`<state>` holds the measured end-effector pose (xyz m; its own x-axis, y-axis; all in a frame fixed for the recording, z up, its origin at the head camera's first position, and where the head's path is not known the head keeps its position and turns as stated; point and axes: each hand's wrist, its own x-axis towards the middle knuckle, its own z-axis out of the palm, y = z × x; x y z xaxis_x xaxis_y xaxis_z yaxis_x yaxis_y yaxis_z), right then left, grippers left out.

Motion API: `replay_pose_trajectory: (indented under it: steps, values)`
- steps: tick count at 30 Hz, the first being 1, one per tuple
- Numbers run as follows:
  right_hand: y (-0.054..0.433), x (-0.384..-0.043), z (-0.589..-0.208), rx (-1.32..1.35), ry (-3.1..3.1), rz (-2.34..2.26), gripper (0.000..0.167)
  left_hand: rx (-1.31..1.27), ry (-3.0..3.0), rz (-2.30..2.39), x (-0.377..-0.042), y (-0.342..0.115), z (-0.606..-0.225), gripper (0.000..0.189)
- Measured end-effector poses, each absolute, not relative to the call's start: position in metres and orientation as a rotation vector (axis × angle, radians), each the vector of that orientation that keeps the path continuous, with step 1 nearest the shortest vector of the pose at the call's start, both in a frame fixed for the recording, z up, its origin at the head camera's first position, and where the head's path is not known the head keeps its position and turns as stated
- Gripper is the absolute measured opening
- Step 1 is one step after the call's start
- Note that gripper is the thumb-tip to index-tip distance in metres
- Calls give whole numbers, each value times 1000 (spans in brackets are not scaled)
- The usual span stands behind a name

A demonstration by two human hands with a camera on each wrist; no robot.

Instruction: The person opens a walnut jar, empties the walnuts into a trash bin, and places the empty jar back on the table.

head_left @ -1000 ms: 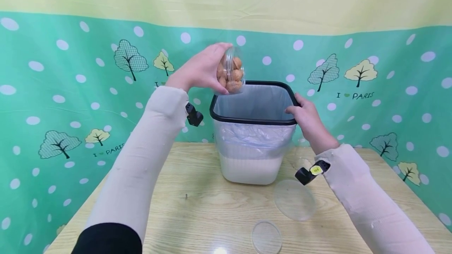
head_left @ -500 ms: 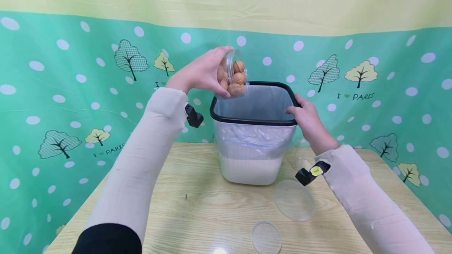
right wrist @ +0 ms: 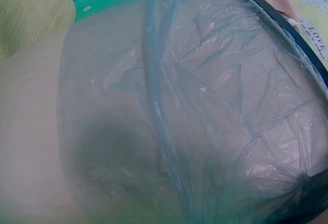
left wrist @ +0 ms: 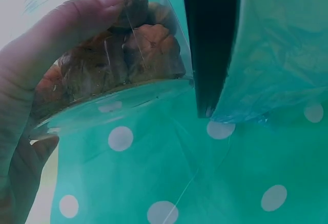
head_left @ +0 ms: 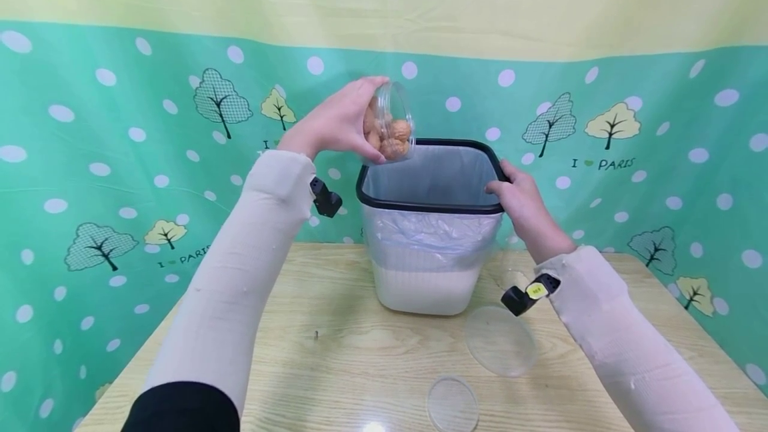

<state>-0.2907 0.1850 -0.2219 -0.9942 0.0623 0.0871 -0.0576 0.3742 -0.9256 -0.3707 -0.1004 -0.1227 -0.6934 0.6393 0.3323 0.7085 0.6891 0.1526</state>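
My left hand [head_left: 339,119] grips a clear jar [head_left: 399,99] tipped on its side, its mouth end pointing right, above the left rim of a white bin [head_left: 429,289]. Walnuts [head_left: 396,147] lie along the low side of the jar. In the left wrist view, the thumb crosses the jar wall over walnuts [left wrist: 151,49], close beside the bin's black rim [left wrist: 212,44]. My right hand [head_left: 531,212] holds that rim at its right side, thumb on the inner side. A pale plastic liner [head_left: 435,235] folds down over the bin's outside; its creased film [right wrist: 220,90] fills most of the right wrist view.
Two round translucent discs, a larger one [head_left: 501,342] and a smaller one [head_left: 453,404], lie on the wooden table [head_left: 360,379]. Behind the right wrist stands a clear container [head_left: 510,272], partly hidden. A patterned cloth [head_left: 150,185] hangs behind the table.
The jar went slightly right and down, then came back left. Walnuts near its mouth have shifted, and fewer show there now. My right hand and the bin have stayed put.
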Motion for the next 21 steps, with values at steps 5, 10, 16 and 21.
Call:
replay_pose_trajectory:
  steps: [5,10,16,21]
  values:
    - [185,-291,-222,-5,-2513,1706,70,-1076,-2647,-390,-371,-101,-123,119]
    - [185,-291,-222,0,-2520,1703,71,-1063,-2640,-384,-372,-101,-123,120]
    - [185,-291,-223,2,-2515,1705,71,-1037,-2635,-389,-372,-103,-122,120]
    - [185,-291,-221,1,-2516,1706,72,-1026,-2641,-397,-371,-106,-121,120]
